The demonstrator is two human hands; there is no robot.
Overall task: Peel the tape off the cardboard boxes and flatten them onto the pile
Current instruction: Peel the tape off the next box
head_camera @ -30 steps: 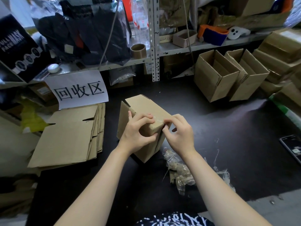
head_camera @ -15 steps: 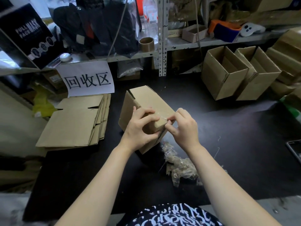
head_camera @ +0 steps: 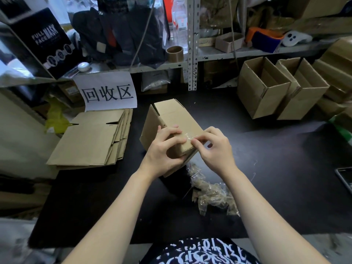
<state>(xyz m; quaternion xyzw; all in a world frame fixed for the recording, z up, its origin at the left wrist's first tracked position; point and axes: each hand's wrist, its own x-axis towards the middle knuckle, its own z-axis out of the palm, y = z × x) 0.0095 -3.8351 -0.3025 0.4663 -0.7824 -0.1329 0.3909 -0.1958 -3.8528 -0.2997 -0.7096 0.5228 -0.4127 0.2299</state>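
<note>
Both bare forearms are pointing forward and slanting inward, so the wrists are sitting close together above the counter [head_camera: 266, 168]. The left grip [head_camera: 163, 149] is clasping the near top corner of the box [head_camera: 171, 115], with its fingers [head_camera: 169, 131] curling over the top face and the thumb bracing against the near side. The right grip [head_camera: 215, 147] is sitting just beside it, knuckles up. Its thumb and forefinger are pinching the clear tape [head_camera: 187, 137] at that corner, and its other fingers are curling loosely under the palm.
</note>
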